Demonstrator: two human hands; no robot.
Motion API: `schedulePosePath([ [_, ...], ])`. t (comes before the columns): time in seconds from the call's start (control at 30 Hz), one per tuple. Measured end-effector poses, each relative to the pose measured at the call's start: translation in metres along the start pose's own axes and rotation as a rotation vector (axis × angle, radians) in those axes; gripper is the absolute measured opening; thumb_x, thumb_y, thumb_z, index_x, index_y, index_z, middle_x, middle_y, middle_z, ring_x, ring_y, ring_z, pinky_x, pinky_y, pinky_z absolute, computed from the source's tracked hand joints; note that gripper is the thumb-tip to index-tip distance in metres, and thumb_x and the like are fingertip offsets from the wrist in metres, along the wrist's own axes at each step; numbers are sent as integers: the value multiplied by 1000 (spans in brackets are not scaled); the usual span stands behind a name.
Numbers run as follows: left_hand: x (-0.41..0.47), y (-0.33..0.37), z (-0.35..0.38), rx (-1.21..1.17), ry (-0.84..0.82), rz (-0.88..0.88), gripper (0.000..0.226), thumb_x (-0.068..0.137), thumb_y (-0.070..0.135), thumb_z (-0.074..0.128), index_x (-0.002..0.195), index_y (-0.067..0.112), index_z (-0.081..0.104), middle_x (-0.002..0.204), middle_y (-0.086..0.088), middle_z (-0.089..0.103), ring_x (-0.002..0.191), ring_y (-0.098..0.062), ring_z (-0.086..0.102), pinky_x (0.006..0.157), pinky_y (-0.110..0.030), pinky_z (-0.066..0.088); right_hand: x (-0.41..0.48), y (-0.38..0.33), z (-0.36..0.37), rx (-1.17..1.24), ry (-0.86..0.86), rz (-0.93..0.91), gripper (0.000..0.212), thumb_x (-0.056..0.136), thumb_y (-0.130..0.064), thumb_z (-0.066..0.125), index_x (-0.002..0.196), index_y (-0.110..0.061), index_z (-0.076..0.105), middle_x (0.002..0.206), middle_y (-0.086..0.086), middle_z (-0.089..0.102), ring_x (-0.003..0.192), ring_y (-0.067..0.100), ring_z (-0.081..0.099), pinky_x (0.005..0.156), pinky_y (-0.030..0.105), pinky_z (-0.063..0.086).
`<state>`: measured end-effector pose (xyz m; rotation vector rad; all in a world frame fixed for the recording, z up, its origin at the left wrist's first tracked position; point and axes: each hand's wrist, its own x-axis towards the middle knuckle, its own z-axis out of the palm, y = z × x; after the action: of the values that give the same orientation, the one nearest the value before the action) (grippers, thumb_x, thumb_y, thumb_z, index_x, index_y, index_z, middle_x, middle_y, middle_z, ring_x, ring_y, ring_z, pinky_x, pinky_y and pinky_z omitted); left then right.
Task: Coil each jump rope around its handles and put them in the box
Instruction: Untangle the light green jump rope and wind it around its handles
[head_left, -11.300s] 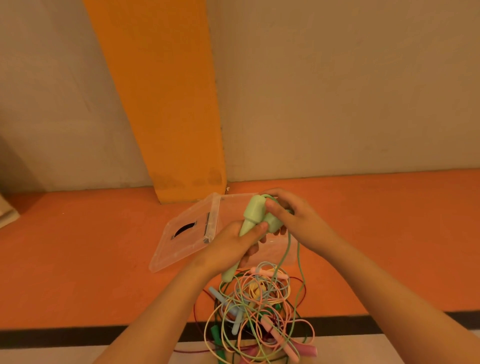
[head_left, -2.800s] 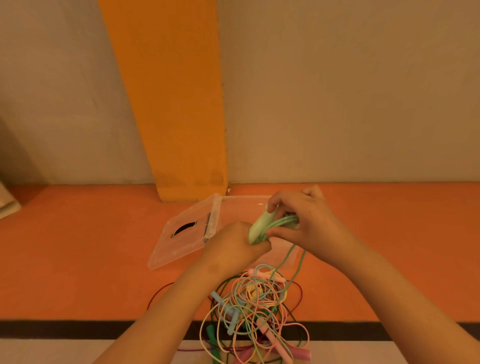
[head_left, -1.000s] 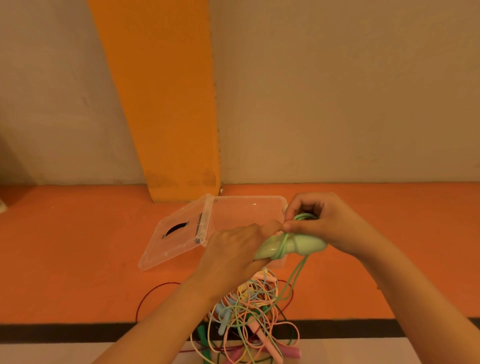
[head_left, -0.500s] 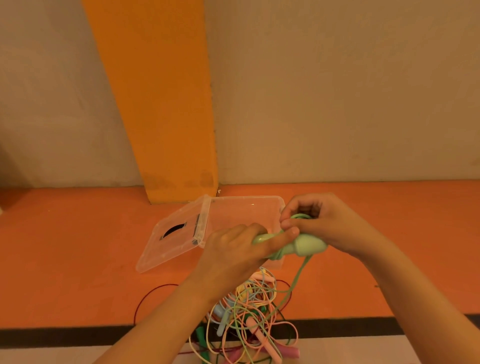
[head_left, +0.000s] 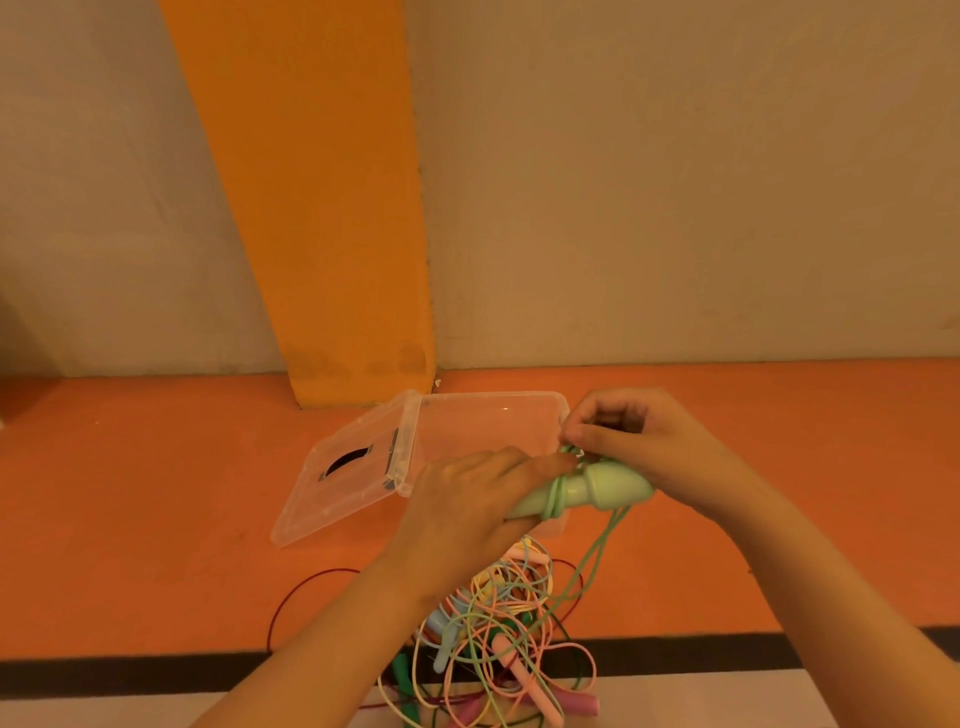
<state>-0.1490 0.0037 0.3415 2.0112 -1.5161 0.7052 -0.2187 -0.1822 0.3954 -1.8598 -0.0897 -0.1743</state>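
The left hand (head_left: 467, 499) is wrapped tight around the green handles (head_left: 587, 491), held over the clear box (head_left: 488, 421). The right hand (head_left: 639, 441) pinches the green cord (head_left: 597, 556) by the handles. The cord looks thin, soft and floppy, so it could slip or snag on the rope pile (head_left: 498, 649) below. The hard handles are the best place to hold.

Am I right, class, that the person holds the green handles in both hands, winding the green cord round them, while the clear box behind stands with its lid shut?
Not quite: the clear box has its lid swung open to the left, as the head view shows. The rest holds: left hand and right hand hold the green handles, with green cord wound round them.
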Motion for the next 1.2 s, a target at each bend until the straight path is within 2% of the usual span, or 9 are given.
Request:
schedulePosePath([
  [0.23, 0, -3, 0, -18, 39, -57, 40, 85, 34, 63, 122, 31, 49, 88, 7, 66, 72, -13, 64, 52, -27, 44, -4, -7, -1, -13, 29, -147, 33, 79, -42, 57, 76, -12, 71, 101, 4, 68, 87, 10, 61, 77, 17, 45],
  [0.33, -1, -6, -1, -37, 44, -95, 41, 83, 34, 65, 122, 31, 50, 91, 8, 67, 78, -9, 61, 59, -20, 37, -4, -7, -1, -80, -10, -184, 30, 70, -43, 64, 81, -15, 71, 108, 4, 64, 103, 7, 60, 85, 15, 42],
  [0.5, -1, -3, -4, -196, 57, -301, 37, 82, 46, 63, 118, 39, 53, 105, 15, 67, 86, -1, 60, 66, -6, 36, -2, 1, -2, -310, 1, -221, 41, 59, -48, 76, 92, -25, 70, 105, -8, 66, 103, 7, 58, 88, 23, 45],
  [0.57, -1, -3, -5, -238, 87, -365, 37, 81, 50, 62, 116, 40, 54, 108, 21, 63, 85, 5, 57, 67, -1, 34, -2, 1, -4, -268, 4, -182, 48, 56, -44, 82, 97, -22, 68, 99, -8, 68, 97, 8, 62, 82, 27, 49],
  [0.7, 1, 0, -7, -331, 99, -458, 43, 78, 59, 60, 116, 42, 50, 99, 37, 57, 80, 8, 55, 63, -12, 40, -2, 4, 0, -158, 21, -134, 53, 56, -22, 84, 103, -27, 60, 94, -20, 67, 85, -3, 60, 76, 17, 49],
  [0.83, 3, 3, -5, -420, 118, -486, 43, 77, 58, 62, 116, 41, 53, 105, 27, 60, 83, 2, 60, 67, -24, 47, -1, 7, 2, -148, 41, -122, 58, 61, -22, 82, 113, -25, 57, 97, -12, 67, 86, 1, 60, 72, 23, 51],
  [0.93, 4, 3, -5, -550, 165, -555, 39, 76, 52, 67, 112, 39, 60, 107, 23, 63, 93, -4, 62, 76, -29, 50, 0, 7, 1, 6, 44, -122, 57, 64, -15, 81, 114, -19, 55, 95, -13, 67, 88, 2, 62, 76, 20, 51],
  [1.03, 7, 4, -7, -654, 231, -625, 36, 77, 38, 74, 110, 38, 59, 103, 23, 64, 94, -3, 61, 77, -22, 49, 1, 7, 0, 91, 50, -116, 57, 63, -17, 81, 115, -19, 56, 102, -5, 68, 97, 10, 63, 85, 26, 52],
  [1.2, 10, 6, -9, -764, 265, -655, 34, 82, 13, 75, 104, 33, 60, 96, 18, 65, 87, -1, 61, 74, -16, 46, 1, 7, 3, 134, 57, -77, 60, 66, -8, 75, 120, -16, 52, 106, 8, 66, 98, 12, 63, 79, 26, 53],
])
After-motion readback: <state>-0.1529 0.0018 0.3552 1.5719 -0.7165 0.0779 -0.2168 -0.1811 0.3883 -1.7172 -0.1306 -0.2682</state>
